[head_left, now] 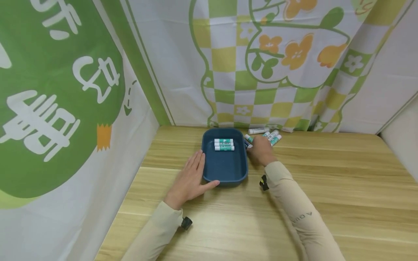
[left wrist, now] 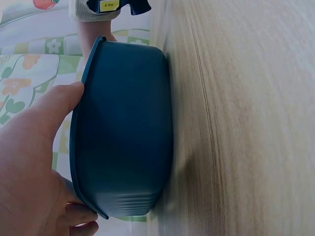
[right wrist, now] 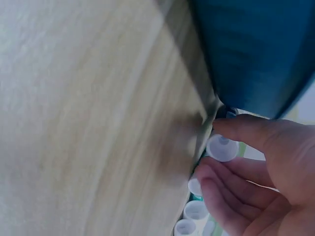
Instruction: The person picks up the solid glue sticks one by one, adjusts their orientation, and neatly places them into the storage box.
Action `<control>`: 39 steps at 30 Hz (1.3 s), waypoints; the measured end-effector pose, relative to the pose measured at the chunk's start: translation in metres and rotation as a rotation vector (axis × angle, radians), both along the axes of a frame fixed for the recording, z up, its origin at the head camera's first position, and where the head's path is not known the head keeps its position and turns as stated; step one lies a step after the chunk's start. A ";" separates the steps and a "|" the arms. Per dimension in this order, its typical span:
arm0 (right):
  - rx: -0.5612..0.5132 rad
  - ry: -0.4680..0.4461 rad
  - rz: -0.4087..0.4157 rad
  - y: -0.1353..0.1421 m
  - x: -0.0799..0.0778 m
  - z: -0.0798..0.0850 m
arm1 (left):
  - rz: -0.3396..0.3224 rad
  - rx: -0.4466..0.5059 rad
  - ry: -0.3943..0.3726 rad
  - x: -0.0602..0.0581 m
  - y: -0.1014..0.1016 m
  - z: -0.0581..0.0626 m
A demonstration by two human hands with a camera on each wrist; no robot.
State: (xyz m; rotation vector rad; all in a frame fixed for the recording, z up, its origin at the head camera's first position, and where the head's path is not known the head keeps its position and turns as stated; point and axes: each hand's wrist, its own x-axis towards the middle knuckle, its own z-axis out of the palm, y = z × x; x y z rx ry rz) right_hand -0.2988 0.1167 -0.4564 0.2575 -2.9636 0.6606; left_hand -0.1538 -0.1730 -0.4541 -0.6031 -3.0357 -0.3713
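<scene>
A dark blue bin [head_left: 225, 170] stands on the table with three white-and-green glue sticks [head_left: 224, 148] lying side by side inside. My left hand [head_left: 191, 179] rests on the bin's left side, fingers stretched along the wall and the thumb on the near rim. Just right of the bin, my right hand [head_left: 261, 150] reaches down among loose glue sticks [head_left: 275, 140]. In the right wrist view, its thumb and fingers pinch a glue stick by its round white end [right wrist: 222, 147]. More white ends [right wrist: 196, 210] show beside the fingers. A dark-ended stick [right wrist: 226, 112] lies close to the bin's base.
One more white stick [head_left: 258, 130] lies at the back edge of the wooden table [head_left: 326, 174]. A patterned curtain [head_left: 241, 72] hangs behind the table, and a green-and-white cloth [head_left: 81, 108] covers the left side.
</scene>
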 end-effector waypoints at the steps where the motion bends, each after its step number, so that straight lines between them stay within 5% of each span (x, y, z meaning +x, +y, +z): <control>1: -0.021 0.010 -0.001 0.002 0.000 0.001 | 0.000 0.000 -0.003 0.000 0.000 0.000; 17: -0.164 0.246 0.059 0.032 -0.003 0.028 | 0.003 -0.008 -0.003 -0.001 0.000 0.000; 30: -0.336 0.168 0.009 0.032 0.000 0.053 | 0.006 -0.010 -0.018 0.000 -0.001 0.000; 39: -0.395 0.109 0.063 0.020 0.009 0.073 | 0.009 -0.015 -0.025 -0.001 -0.001 0.000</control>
